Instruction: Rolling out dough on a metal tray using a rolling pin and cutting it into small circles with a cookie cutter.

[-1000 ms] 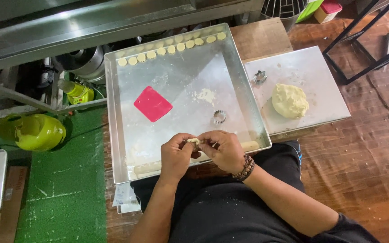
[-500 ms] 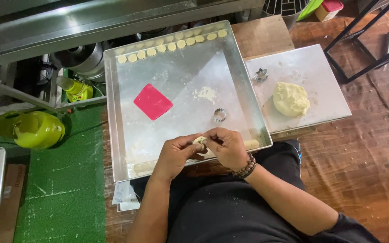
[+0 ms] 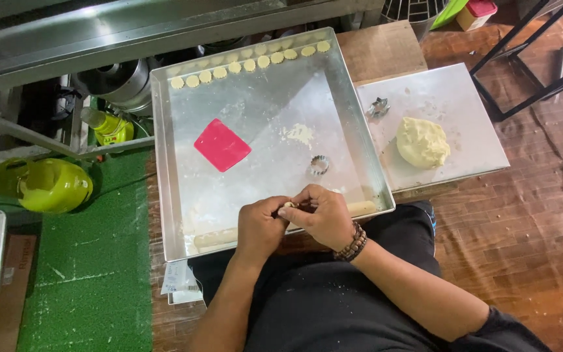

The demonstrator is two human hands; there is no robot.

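The head view looks down on a large square silver metal baking tray point(image 3: 164, 163) that rests in front of a seated person in dark clothes. At the near edge of this tray the left hand point(image 3: 260, 228) and the right hand point(image 3: 320, 217) meet, the fingers of both pinched together on a small pale piece of dough point(image 3: 288, 205), so both hands are closed on it; a dark small tool may be between them, but I cannot tell for sure. The right wrist wears a brown beaded bracelet point(image 3: 354, 242). Along the far edge of the tray lies a row of small round pale dough pieces point(image 3: 249, 64). In the middle of the tray lies a flat pink plastic scraper point(image 3: 222, 145), and right of it, near the hands, a small round fluted metal cutter point(image 3: 319, 165). A long pale dough strip point(image 3: 216, 237) lies along the near wall. To the right, on a flat metal sheet point(image 3: 470, 117), sit a pale yellow lump of dough point(image 3: 422, 141) and a small star-shaped metal cutter point(image 3: 378, 107). I judge the step in hand is the shaping of one small piece. The next move probably needs a gentle carry to the far row without squeezing the shape.
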